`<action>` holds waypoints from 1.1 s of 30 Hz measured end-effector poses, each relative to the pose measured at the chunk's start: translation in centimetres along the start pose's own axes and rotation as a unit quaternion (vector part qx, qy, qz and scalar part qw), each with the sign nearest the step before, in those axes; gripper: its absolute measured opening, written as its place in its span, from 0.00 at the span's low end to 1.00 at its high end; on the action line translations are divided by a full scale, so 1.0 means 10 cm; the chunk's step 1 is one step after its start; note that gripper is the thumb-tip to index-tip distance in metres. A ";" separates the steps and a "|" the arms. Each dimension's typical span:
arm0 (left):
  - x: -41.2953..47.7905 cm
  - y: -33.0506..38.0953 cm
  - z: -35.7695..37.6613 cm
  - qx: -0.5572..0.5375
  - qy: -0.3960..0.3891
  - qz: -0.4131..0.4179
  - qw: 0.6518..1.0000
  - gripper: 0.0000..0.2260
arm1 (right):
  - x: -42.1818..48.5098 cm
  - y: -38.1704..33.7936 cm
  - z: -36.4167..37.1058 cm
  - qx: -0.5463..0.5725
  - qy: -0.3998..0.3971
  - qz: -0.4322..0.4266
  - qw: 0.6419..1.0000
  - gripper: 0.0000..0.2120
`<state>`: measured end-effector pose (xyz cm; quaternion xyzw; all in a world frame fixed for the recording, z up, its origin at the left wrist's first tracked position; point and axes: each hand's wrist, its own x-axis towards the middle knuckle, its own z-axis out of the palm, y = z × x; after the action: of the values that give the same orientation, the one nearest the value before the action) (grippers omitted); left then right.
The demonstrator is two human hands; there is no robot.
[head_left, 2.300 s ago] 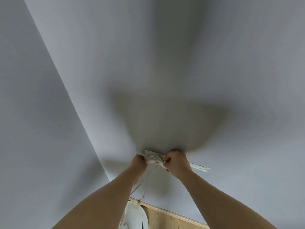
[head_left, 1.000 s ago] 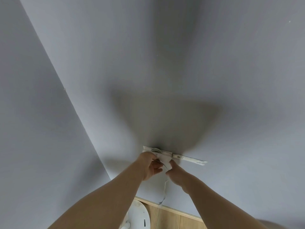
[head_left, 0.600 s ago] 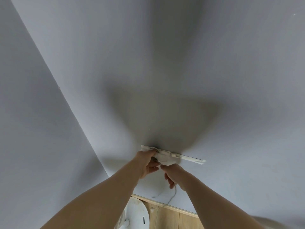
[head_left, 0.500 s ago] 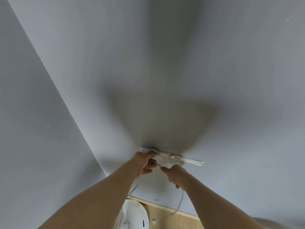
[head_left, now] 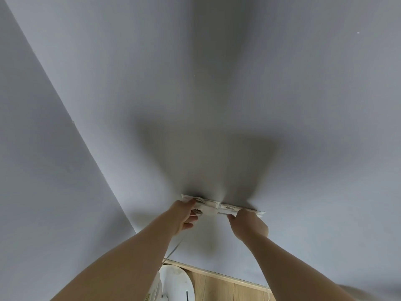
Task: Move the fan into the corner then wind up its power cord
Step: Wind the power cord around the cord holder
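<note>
Power cord [head_left: 213, 208]: held as a white bundle against the wall [head_left: 217, 83], just right of the room corner; one loose strand is seen running down toward the fan.
Fan [head_left: 176, 283]: only its white base is seen, at the bottom edge, beside the wooden floor [head_left: 227, 290].
Left hand [head_left: 184, 215]: curled round the bundle's left end.
Right hand [head_left: 249, 223]: closed on the bundle's right end.
</note>
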<state>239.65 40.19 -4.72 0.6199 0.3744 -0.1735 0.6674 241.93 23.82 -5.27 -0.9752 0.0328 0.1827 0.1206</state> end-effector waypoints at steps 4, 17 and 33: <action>-0.05 0.04 -0.01 0.094 0.127 0.078 0.984 0.11 | -0.05 -0.08 -0.05 0.066 0.082 -0.012 0.994 0.16; -0.32 -0.03 -0.03 0.353 0.056 0.210 0.910 0.15 | -0.13 -0.33 -0.45 0.555 -0.120 0.165 0.806 0.11; -0.44 0.07 -0.22 0.238 0.162 0.210 0.934 0.18 | -0.22 -0.40 -0.61 0.453 -0.114 0.100 0.878 0.14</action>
<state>236.59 41.43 -1.02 0.8450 0.2861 -0.0109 0.4517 242.48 26.20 1.90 -0.7776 0.1958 0.2691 0.5335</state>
